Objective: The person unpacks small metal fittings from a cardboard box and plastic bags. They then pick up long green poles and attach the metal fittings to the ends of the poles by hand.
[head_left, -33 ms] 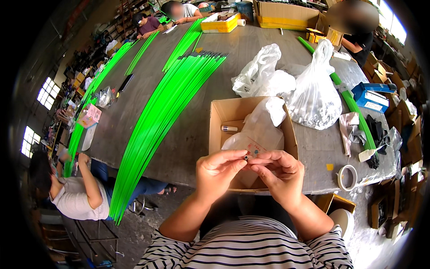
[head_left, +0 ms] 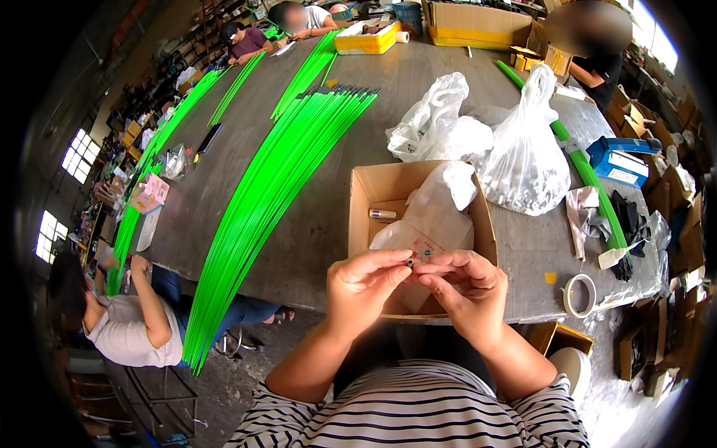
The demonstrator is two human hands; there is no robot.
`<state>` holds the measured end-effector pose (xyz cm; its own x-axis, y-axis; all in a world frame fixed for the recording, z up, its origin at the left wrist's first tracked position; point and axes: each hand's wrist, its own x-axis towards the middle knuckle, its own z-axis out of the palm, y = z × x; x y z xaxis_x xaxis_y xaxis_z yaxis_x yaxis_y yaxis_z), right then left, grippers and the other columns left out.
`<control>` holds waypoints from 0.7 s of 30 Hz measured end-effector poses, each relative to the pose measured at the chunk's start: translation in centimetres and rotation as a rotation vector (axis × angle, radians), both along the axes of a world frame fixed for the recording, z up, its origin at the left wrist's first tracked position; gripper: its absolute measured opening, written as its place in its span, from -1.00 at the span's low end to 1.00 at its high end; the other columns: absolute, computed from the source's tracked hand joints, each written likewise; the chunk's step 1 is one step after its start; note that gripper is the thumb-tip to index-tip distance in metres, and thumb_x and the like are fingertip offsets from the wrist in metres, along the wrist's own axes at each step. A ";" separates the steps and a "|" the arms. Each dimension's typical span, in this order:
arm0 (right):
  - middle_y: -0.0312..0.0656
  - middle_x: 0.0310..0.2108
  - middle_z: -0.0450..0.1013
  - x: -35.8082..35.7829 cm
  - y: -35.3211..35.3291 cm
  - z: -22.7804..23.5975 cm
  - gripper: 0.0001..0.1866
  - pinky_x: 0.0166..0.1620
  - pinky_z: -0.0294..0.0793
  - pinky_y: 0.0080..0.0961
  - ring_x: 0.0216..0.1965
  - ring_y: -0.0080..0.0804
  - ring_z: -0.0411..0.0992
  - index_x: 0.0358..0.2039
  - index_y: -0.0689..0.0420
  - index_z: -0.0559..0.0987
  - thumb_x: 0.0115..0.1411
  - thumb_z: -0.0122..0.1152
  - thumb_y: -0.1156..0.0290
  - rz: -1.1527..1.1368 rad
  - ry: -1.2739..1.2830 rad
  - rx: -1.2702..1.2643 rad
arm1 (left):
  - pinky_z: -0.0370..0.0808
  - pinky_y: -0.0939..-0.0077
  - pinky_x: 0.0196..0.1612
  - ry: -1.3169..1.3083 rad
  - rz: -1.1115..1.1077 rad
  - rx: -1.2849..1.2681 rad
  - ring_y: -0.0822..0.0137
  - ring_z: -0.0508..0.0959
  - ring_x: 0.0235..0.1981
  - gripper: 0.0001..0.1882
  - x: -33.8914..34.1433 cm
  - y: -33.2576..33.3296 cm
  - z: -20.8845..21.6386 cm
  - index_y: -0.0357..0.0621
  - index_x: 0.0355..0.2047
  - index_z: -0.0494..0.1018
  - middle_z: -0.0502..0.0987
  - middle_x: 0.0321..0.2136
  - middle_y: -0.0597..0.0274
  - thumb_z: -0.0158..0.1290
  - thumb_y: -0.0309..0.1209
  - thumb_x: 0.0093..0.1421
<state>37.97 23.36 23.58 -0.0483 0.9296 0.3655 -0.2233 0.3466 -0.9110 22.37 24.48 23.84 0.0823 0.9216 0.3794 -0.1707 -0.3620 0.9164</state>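
Observation:
Over the near side of an open cardboard box [head_left: 363, 187], my two hands meet fingertip to fingertip. My left hand [head_left: 364, 290] is closed in a pinch on a small, shiny tube-like piece [head_left: 410, 263] with a dark round end. My right hand [head_left: 469, 290] is also pinched, its thumb and fingers nearly touching that piece; whatever lies between them is too small to make out. Inside the box below are a crumpled translucent plastic bag [head_left: 441, 205] with red print and a small silvery cylinder [head_left: 382, 214].
A fan of bright green rods [head_left: 276, 175] overhangs the table's left edge. Right of the box stands a knotted plastic bag of small metallic pieces [head_left: 526, 175]. A tape roll [head_left: 579, 296] lies by the front edge. A seated person [head_left: 138, 325] works at left; others sit farther off.

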 end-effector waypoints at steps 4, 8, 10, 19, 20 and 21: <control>-0.12 -0.31 0.53 0.1 0.0 0.1 -0.82 -0.17 0.53 -0.58 -0.26 -0.41 0.53 -0.29 0.31 0.49 0.04 0.18 0.70 0.006 -0.001 0.006 | 0.54 0.50 -0.19 0.065 -0.021 0.035 0.34 0.56 -0.32 -0.80 -0.3 -0.1 -0.2 -0.42 -0.22 0.47 0.55 -0.33 0.05 0.04 -0.68 0.10; -0.14 -0.31 0.52 0.1 -0.1 0.0 -0.84 -0.17 0.53 -0.57 -0.25 -0.41 0.52 -0.31 0.30 0.51 0.04 0.17 0.70 -0.012 0.005 0.018 | 0.52 0.60 -0.28 0.022 0.012 0.085 0.37 0.58 -0.37 -0.82 0.0 0.2 -0.3 -0.38 -0.28 0.49 0.57 -0.39 0.04 0.09 -0.69 0.05; -0.14 -0.31 0.52 0.1 -0.1 -0.1 -0.84 -0.17 0.53 -0.57 -0.25 -0.43 0.52 -0.32 0.30 0.51 0.05 0.17 0.71 -0.015 0.014 0.022 | 0.52 0.59 -0.26 0.063 0.021 0.134 0.36 0.58 -0.36 -0.81 -0.1 0.2 -0.5 -0.38 -0.29 0.49 0.57 -0.39 0.04 0.10 -0.70 0.04; -0.15 -0.33 0.52 0.3 -0.3 0.0 -0.84 -0.21 0.54 -0.60 -0.27 -0.48 0.51 -0.32 0.30 0.51 0.04 0.17 0.72 -0.039 -0.035 0.048 | 0.54 0.54 -0.26 0.114 0.021 0.133 0.32 0.58 -0.34 -0.76 -0.3 0.1 -0.6 -0.37 -0.31 0.50 0.54 -0.38 0.07 0.12 -0.77 -0.04; -0.16 -0.34 0.52 0.3 -0.3 -0.1 -0.84 -0.22 0.54 -0.60 -0.27 -0.48 0.51 -0.32 0.31 0.51 0.03 0.18 0.72 -0.044 -0.044 0.052 | 0.54 0.53 -0.25 0.111 0.026 0.138 0.31 0.58 -0.34 -0.76 -0.3 0.1 -0.6 -0.37 -0.31 0.49 0.54 -0.38 0.07 0.12 -0.77 -0.04; -0.16 -0.34 0.52 0.3 -0.3 -0.1 -0.84 -0.22 0.54 -0.61 -0.28 -0.49 0.51 -0.32 0.31 0.51 0.03 0.18 0.72 -0.047 -0.047 0.051 | 0.54 0.53 -0.25 0.109 0.032 0.144 0.29 0.58 -0.33 -0.75 -0.3 0.1 -0.5 -0.37 -0.30 0.49 0.53 -0.38 0.07 0.11 -0.78 -0.04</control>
